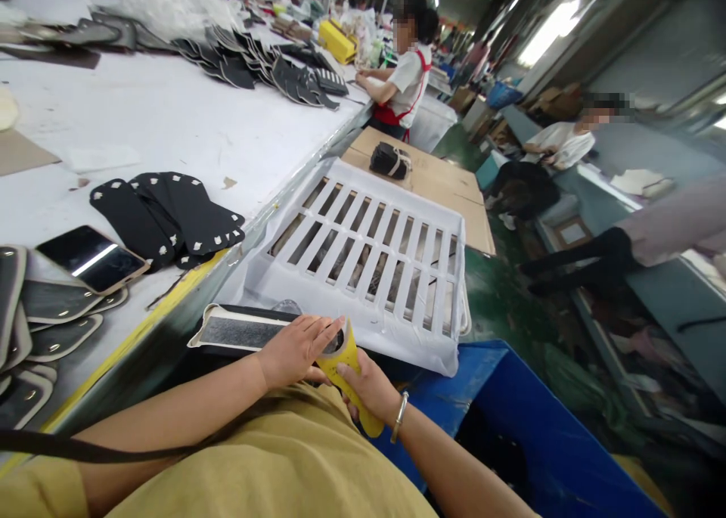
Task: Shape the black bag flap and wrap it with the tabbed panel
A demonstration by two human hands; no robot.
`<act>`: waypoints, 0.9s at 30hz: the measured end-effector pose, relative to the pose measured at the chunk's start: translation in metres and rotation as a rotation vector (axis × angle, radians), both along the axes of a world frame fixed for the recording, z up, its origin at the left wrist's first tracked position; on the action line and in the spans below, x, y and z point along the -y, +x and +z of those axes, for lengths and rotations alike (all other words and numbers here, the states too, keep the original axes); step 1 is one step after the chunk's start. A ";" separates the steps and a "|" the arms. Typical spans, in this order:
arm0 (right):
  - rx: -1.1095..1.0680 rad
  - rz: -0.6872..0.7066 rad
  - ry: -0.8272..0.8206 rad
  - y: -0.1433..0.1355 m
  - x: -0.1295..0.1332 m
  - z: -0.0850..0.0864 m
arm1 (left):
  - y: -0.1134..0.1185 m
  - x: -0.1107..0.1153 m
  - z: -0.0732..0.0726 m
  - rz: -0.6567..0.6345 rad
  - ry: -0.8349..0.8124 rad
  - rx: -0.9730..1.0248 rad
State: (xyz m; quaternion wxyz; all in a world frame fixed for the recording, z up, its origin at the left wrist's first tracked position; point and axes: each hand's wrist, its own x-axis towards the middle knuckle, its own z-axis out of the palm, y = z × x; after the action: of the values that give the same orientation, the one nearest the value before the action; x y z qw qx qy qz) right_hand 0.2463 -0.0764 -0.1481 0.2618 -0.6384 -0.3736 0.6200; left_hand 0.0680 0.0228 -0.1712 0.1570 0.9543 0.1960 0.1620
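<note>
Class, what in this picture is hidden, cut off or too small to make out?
Head view:
Right part of the strip: mostly behind the left hand.
Middle of the yellow object: partly behind the right hand. Its markings: too small to read.
Area below the crate: partly hidden by it.
Blue bin: cut off by bottom edge.

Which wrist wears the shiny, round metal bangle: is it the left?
No, the bangle circles the wrist of the right hand, which grips the curved yellow object.
</note>
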 end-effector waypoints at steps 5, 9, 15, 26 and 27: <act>0.043 -0.159 0.069 -0.026 0.007 -0.001 | -0.001 0.006 0.004 0.020 0.031 -0.023; 0.032 -0.261 0.162 -0.022 0.015 0.010 | -0.011 0.002 0.007 0.050 -0.058 -0.125; -0.171 -0.721 0.531 -0.016 0.004 0.026 | -0.030 -0.004 0.013 0.173 -0.221 -0.233; -0.187 -0.954 0.626 -0.052 -0.060 -0.008 | -0.026 -0.011 0.009 0.165 -0.282 -0.215; -0.142 -0.930 0.619 -0.053 -0.061 -0.010 | -0.026 -0.012 0.007 0.162 -0.273 -0.200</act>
State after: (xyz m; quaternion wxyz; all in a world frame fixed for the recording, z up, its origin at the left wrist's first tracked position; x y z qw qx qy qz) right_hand 0.1935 -0.0157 -0.1579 0.7070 -0.5861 -0.1989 0.3422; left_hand 0.0420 0.0348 -0.1642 0.2512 0.9166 0.3069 0.0504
